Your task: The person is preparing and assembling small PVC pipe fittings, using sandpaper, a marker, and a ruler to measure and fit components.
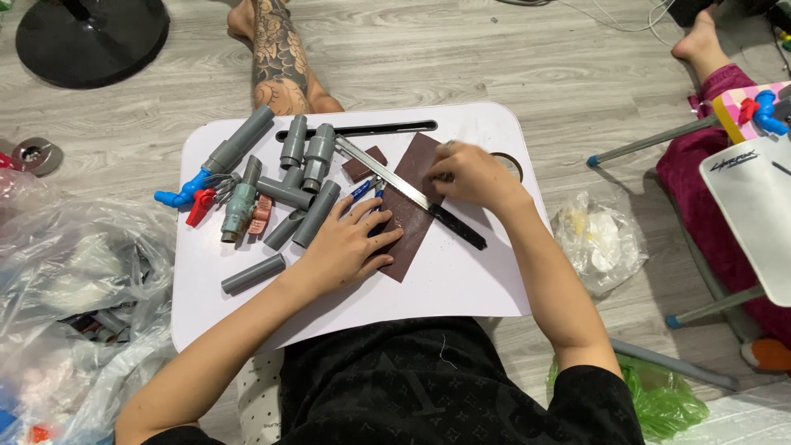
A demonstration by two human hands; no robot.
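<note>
A dark brown sheet of sandpaper lies on the small white lap table. My left hand presses flat on its near left part, fingers spread. My right hand rests on the sheet's far right corner, fingers curled down; whether it grips something small I cannot tell. A metal saw blade with a black handle lies diagonally across the sheet between my hands. A blue-handled tool peeks out by my left fingers.
Several grey pipe pieces and fittings and valves with blue and red handles crowd the table's left half. A small brown block lies behind them. Plastic bags lie left and right. A tattooed leg and another person's foot are nearby.
</note>
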